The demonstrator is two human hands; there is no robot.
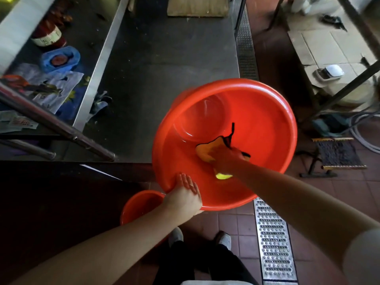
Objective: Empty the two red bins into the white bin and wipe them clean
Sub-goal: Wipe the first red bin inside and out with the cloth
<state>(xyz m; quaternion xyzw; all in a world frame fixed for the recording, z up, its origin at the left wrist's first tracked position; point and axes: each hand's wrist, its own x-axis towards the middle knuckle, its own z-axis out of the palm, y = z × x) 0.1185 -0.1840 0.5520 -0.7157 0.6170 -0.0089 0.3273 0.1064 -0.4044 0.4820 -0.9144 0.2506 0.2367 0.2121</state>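
Note:
A large red bin [257,112] is tilted toward me over the corner of the steel table, its inside bare. My left hand [185,192] holds its near rim, fingers lying over the edge. Inside the bin, my right hand [224,156] grips a yellow cloth [205,153] with black trim and presses it against the bottom. A second, smaller red bin [141,206] stands on the floor below, partly hidden by my left forearm. No white bin is in view.
The steel table [164,79] stretches ahead, with a raised steel edge on its left. Bags and a blue bowl [60,58] lie at far left. A metal floor drain grate [273,243] runs along the tiled floor on the right. A brush [337,153] lies there too.

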